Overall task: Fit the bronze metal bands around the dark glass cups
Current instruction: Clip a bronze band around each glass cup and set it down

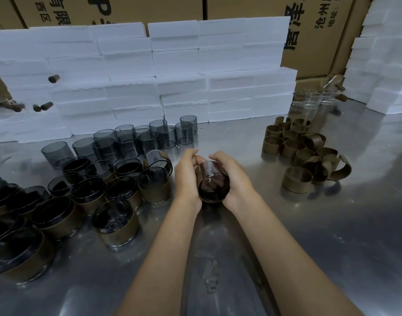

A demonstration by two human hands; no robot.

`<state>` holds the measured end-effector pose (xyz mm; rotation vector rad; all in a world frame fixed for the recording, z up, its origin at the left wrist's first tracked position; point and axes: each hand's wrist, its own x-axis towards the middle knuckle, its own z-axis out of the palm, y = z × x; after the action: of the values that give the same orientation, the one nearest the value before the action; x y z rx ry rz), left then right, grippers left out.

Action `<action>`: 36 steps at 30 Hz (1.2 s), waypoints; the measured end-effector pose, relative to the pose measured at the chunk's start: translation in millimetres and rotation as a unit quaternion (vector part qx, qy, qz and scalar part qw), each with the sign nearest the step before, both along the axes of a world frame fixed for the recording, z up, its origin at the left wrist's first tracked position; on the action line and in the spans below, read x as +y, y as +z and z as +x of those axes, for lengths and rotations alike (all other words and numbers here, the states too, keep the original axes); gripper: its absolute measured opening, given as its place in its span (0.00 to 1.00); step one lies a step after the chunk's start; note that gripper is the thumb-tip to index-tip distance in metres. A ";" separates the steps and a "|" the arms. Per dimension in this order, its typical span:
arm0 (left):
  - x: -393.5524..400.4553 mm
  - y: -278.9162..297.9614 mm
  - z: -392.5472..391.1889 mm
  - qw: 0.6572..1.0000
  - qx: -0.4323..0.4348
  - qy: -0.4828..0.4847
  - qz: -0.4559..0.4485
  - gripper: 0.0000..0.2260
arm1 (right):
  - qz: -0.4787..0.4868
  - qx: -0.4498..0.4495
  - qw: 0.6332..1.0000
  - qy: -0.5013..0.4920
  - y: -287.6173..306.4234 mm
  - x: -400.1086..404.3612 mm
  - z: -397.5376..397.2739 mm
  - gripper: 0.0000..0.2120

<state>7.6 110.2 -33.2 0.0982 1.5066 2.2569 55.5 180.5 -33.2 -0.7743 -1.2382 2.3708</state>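
A dark glass cup (213, 182) lies tilted between both hands at the table's middle, its mouth facing me, with a bronze band around it that my palms mostly hide. My left hand (186, 176) curls round its left side. Its right side is gripped by my right hand (233, 179). Several bare smoky cups (127, 139) stand behind at the left. Several cups wearing bronze bands (117, 221) crowd the near left. A heap of loose bronze bands (302, 151) lies at the right.
A wall of white foam blocks (149, 83) runs across the back, with cardboard boxes (316, 37) behind it. More foam (382, 65) is stacked at the far right. Clear glasses (314, 103) stand at the back right. The metal table (218, 258) is shiny.
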 end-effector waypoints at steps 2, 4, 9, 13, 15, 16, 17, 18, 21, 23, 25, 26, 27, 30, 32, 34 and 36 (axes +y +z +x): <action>0.9 -0.5 0.1 1.000 0.015 0.006 -0.014 0.28 | -0.005 0.002 1.000 0.005 0.2 2.3 0.6 0.05; 1.6 -0.8 0.2 0.999 0.024 0.010 -0.020 0.29 | -0.003 0.004 1.000 0.005 0.1 2.5 1.3 0.05; -2.0 1.0 -6.1 0.999 0.041 0.004 -0.031 0.33 | 0.013 -0.002 1.000 -0.003 3.5 -4.6 1.2 0.14; -2.4 2.5 -6.7 0.998 0.045 0.005 -0.035 0.33 | 0.019 -0.008 1.000 -0.003 4.5 -5.1 0.6 0.20; -2.1 1.9 -7.3 0.998 0.046 0.006 -0.033 0.33 | 0.016 -0.010 1.000 0.002 4.4 -5.4 0.9 0.18; -1.9 1.8 -7.3 0.998 0.047 0.006 -0.033 0.33 | 0.015 -0.010 1.000 0.005 4.3 -5.3 0.9 0.16; -1.5 1.2 -7.9 0.998 0.049 0.006 -0.032 0.33 | 0.011 -0.008 1.000 0.007 4.5 -5.1 1.3 0.14; -0.9 0.5 -8.8 0.998 0.054 0.005 -0.034 0.32 | 0.007 -0.002 1.000 0.008 4.5 -4.5 1.9 0.13; 0.8 -0.7 -9.3 0.995 0.083 -0.001 -0.050 0.30 | 0.017 0.015 1.000 -0.021 5.3 -2.0 3.0 0.07; 0.8 0.4 -8.1 0.993 0.094 -0.037 -0.067 0.24 | 0.069 0.027 0.993 -0.089 6.5 2.3 2.0 0.16; 0.4 2.4 -3.3 0.985 0.100 -0.117 -0.078 0.14 | 0.134 0.043 0.977 -0.163 8.2 9.6 2.5 0.23; 0.4 3.5 -0.1 0.978 0.106 -0.160 -0.082 0.14 | 0.156 0.049 0.968 -0.192 9.5 14.2 3.6 0.24; 0.7 3.1 2.2 0.968 0.117 -0.199 -0.096 0.20 | 0.175 0.057 0.959 -0.216 9.3 19.9 4.5 0.25; 3.1 0.5 7.1 0.957 0.127 -0.239 -0.100 0.26 | 0.222 0.066 0.937 -0.260 8.7 31.8 8.2 0.27; 3.9 -1.6 6.9 0.972 0.097 -0.206 -0.048 0.22 | 0.224 0.063 0.942 -0.241 8.9 33.2 10.0 0.26; 3.2 0.0 4.9 0.984 0.063 -0.165 -0.005 0.15 | 0.188 0.070 0.960 -0.196 11.3 31.0 10.8 0.21; 2.2 1.3 2.5 0.989 0.023 -0.138 0.051 0.12 | 0.139 0.084 0.977 -0.142 11.9 29.6 10.3 0.15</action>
<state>10.1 112.4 -32.0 0.3675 1.3081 2.1189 65.8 210.0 -21.3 -0.6020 -1.2594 1.9408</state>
